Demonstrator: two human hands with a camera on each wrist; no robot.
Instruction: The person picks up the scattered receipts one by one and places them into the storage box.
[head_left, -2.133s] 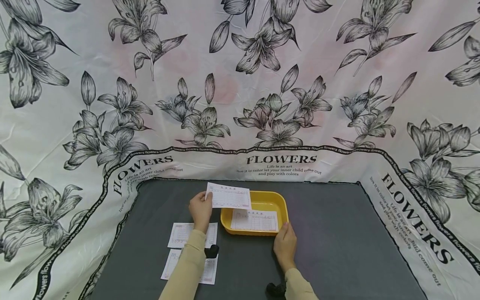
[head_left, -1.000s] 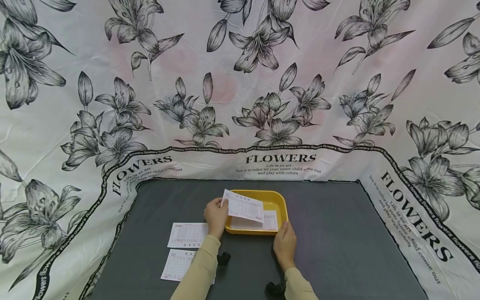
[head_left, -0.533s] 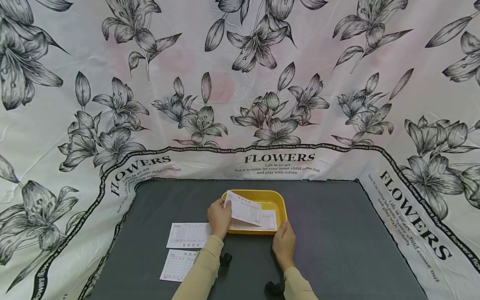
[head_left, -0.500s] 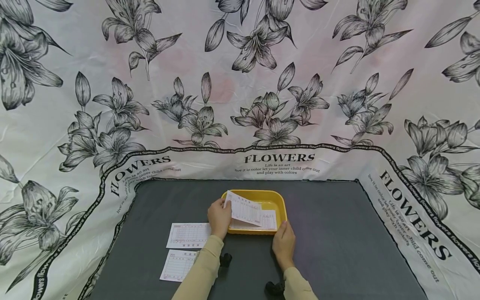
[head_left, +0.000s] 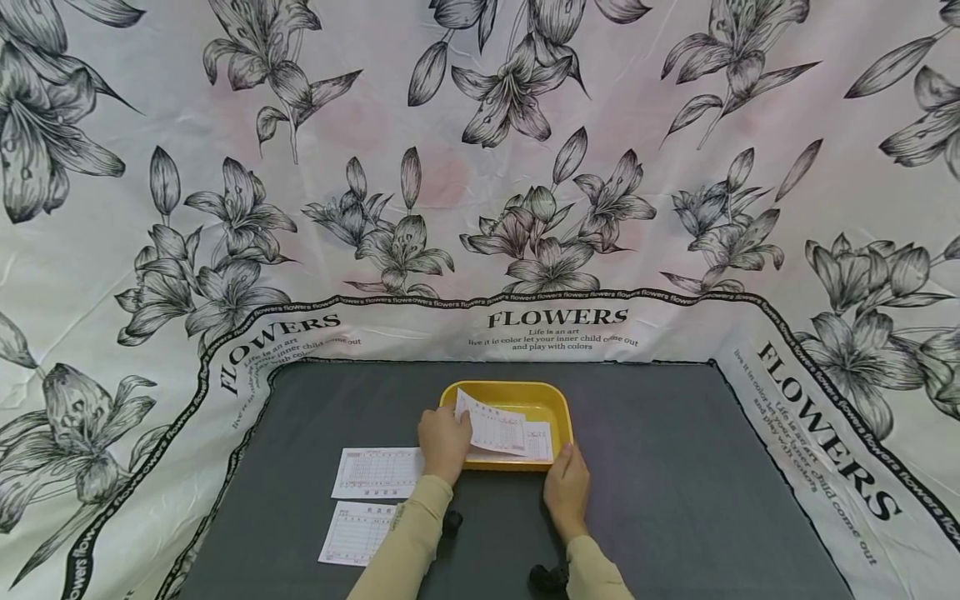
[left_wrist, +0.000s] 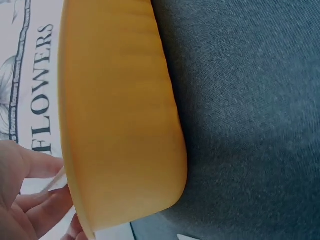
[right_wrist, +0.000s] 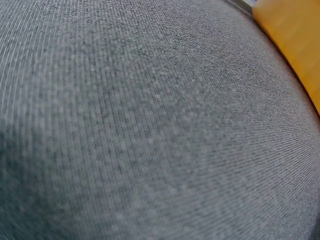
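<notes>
My left hand (head_left: 444, 442) pinches the left edge of a white printed form slip (head_left: 491, 425), which slants down over the yellow tray (head_left: 557, 402). Beneath it, partly covered, another printed slip (head_left: 540, 442) lies inside the tray. At the tray's front right corner, my right hand (head_left: 567, 490) grips the rim with the thumb up. The left wrist view has the tray's outer wall (left_wrist: 120, 110) large, with left fingers (left_wrist: 42, 165) holding the slip's edge (left_wrist: 55, 181) right at the rim. Only the tray's side (right_wrist: 295, 35) shows in the right wrist view; the right hand is out of it.
Two more printed slips, an upper one (head_left: 377, 472) and a lower one (head_left: 358, 532), lie left of the tray, the left forearm overlapping the lower one. Dark grey cloth (head_left: 697, 483) covers the table. A flower-printed sheet (head_left: 420, 333) borders it at the back and sides.
My left hand has moved right and lowered the slip from above the tray's back left into the tray area, tilting it. The right hand stays on the tray corner.
</notes>
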